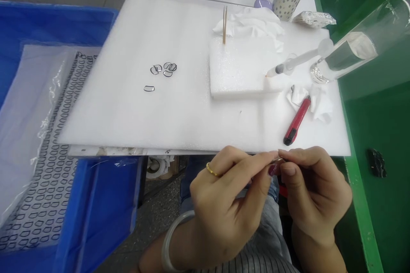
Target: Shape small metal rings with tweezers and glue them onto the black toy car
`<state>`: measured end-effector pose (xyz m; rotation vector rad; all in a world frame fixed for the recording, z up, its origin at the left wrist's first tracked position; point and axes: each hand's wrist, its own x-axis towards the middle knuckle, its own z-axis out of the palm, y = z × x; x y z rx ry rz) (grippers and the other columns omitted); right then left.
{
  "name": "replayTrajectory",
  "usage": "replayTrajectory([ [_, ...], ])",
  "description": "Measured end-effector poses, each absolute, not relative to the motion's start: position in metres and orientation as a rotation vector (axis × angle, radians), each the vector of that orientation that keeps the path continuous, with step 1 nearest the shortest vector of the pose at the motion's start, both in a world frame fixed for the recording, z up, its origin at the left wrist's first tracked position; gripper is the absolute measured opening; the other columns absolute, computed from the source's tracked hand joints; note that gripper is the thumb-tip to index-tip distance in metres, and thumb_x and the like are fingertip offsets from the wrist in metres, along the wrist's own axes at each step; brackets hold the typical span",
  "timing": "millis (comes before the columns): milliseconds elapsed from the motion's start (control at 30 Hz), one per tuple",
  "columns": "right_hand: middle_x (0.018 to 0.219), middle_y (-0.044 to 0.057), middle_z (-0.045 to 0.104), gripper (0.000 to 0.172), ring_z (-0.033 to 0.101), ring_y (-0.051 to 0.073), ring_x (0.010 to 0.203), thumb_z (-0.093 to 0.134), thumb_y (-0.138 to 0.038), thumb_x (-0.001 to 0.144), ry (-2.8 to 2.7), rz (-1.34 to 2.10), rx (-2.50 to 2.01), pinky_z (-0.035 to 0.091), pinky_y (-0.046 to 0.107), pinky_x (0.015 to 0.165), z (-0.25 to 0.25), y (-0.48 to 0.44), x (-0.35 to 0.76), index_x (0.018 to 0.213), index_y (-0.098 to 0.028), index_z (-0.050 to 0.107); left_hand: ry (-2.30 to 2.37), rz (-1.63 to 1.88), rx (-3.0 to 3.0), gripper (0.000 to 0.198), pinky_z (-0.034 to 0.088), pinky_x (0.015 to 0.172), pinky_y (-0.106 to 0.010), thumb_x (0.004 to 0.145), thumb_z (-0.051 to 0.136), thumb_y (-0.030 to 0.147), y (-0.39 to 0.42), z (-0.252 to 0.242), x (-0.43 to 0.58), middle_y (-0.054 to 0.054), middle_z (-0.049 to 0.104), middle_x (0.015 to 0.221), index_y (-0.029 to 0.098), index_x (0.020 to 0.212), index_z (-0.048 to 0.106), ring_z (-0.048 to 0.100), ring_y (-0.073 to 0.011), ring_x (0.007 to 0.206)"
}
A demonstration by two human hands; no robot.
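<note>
Left hand (230,196) and right hand (315,194), fingertips close together, pinch a small piece (278,160) right of the frame's lower centre; best gripped lightly by its edges, wrists steady.

A hand could slide across the tabletop (128,123) in front of the small black loops (168,68), or between them and the white block (240,72). Farther right, the red knife (297,119), the syringe (297,60) and the big clear jar (349,53) get in the way.
</note>
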<state>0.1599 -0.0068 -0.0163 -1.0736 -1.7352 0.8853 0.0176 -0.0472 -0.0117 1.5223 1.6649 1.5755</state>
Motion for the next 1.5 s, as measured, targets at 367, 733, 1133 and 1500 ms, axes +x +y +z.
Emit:
replayTrajectory([
  [367,0.082,0.000,0.074,0.020,0.067,0.013,0.066,0.068,-0.013,0.095,-1.790,0.779,-1.014,0.054,0.027,0.054,-0.0153,-0.0046,0.1584,0.110,-0.026,0.071,1.623,1.571,1.505,0.023,0.058,0.056,-0.017,0.091,0.070,0.004,-0.0461,-0.0113,0.0169,0.002,0.070,0.081,0.017,0.108,0.078,0.057,-0.0046,0.057],
  [733,0.078,-0.001,0.072,0.015,0.059,0.011,0.054,0.067,-0.016,0.096,-1.808,0.816,-1.036,0.052,0.025,0.049,-0.0126,-0.0040,0.1591,0.108,-0.024,0.071,1.612,1.566,1.489,0.027,0.059,0.058,-0.022,0.090,0.071,0.004,-0.0480,-0.0126,0.0155,0.002,0.070,0.080,0.022,0.109,0.079,0.062,-0.0085,0.061],
  [1133,0.076,-0.001,0.071,0.015,0.059,0.010,0.057,0.066,-0.015,0.096,-1.825,0.828,-1.011,0.050,0.024,0.048,-0.0132,-0.0028,0.1597,0.108,-0.024,0.069,1.598,1.572,1.513,0.026,0.057,0.057,-0.019,0.091,0.071,0.004,-0.0476,-0.0119,0.0159,0.002,0.071,0.081,0.021,0.108,0.078,0.061,-0.0070,0.062],
  [1500,0.078,0.001,0.072,0.012,0.063,0.012,0.061,0.066,-0.016,0.097,-1.789,0.887,-1.002,0.052,0.025,0.050,-0.0160,-0.0020,0.1598,0.105,-0.023,0.070,1.581,1.542,1.455,0.024,0.050,0.046,-0.018,0.091,0.071,0.006,-0.0471,-0.0126,0.0146,0.003,0.070,0.078,0.024,0.104,0.079,0.058,-0.0063,0.056],
])
